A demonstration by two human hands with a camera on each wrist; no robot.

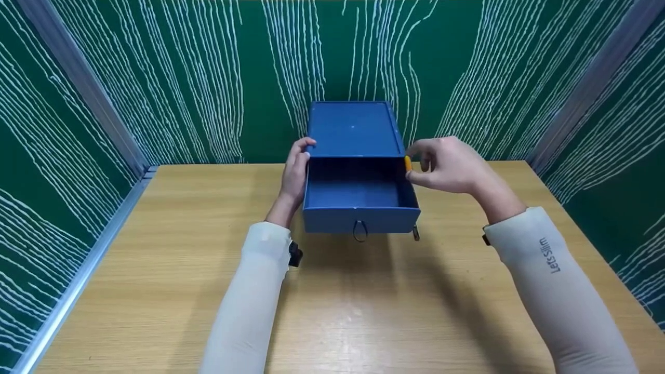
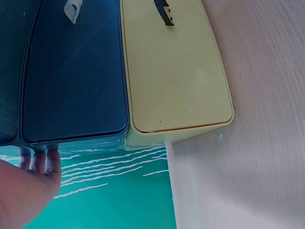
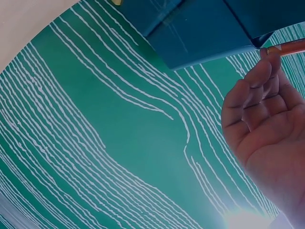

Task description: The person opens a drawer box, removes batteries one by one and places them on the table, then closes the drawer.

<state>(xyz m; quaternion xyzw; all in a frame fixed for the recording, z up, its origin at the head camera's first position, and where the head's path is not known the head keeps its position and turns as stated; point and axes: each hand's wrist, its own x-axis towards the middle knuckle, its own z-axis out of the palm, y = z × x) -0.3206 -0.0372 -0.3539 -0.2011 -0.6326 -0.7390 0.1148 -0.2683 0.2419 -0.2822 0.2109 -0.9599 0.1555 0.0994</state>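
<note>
A blue drawer cabinet (image 1: 356, 127) stands at the back of the table, its top drawer (image 1: 361, 221) pulled out toward me. A thin dark loop (image 1: 360, 231) hangs on the drawer's front. My left hand (image 1: 295, 174) rests against the cabinet's left side, and in the left wrist view its fingers (image 2: 52, 162) lie along a blue side edge. With thumb and fingers, my right hand (image 1: 447, 165) pinches a small orange stick (image 1: 408, 163) at the open drawer's right edge. The right wrist view shows the orange stick (image 3: 290, 46) at the fingertips, beside the cabinet's corner.
Below the blue drawers, the left wrist view shows a cream drawer (image 2: 176, 71) with a black pull (image 2: 164, 12). A white pull (image 2: 72, 10) hangs on a blue front. Green walls (image 1: 441, 41) with white wavy lines enclose the wooden table (image 1: 197, 249).
</note>
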